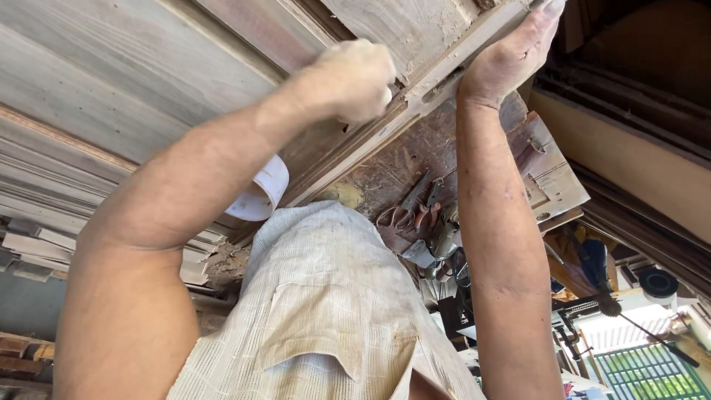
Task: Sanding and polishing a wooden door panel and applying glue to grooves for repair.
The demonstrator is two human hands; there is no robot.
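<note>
Head view, 1 frame. Person leans over a large grey-brown wooden door panel (pixel 133 81) that fills the upper left of the view, both bare forearms stretched out onto it.

Left hand (pixel 354 80): curled into a fist, knuckles up, pressed down on the panel beside a raised wooden rail (pixel 444 63) that runs from 7 o'clock to 1 o'clock across the view. A small pale object shows at the fist's right edge; what it is, I cannot tell.

Right hand (pixel 515 52): fingers extended and laid flat along the rail, palm down, not wrapped around anything. It sits at 2 o'clock from the left hand, near it but apart.

Rail has a dark slot (pixel 442 83) cut in it, between the 2 hands, just at the heel of the right hand.

Under the left forearm, at 7 o'clock from the fist, a curled sheet of white sandpaper or paper (pixel 261 194) lies against the panel edge.

Below the panel, between the 2 arms, a dusty workbench (pixel 385 174) carries pliers with red handles (pixel 426 213) and other metal tools, too cluttered to separate.

Person's pale checked shirt (pixel 326 311) fills the lower centre. At 4 o'clock, a green grille (pixel 652 370) and a dark round reel (pixel 658 282).
</note>
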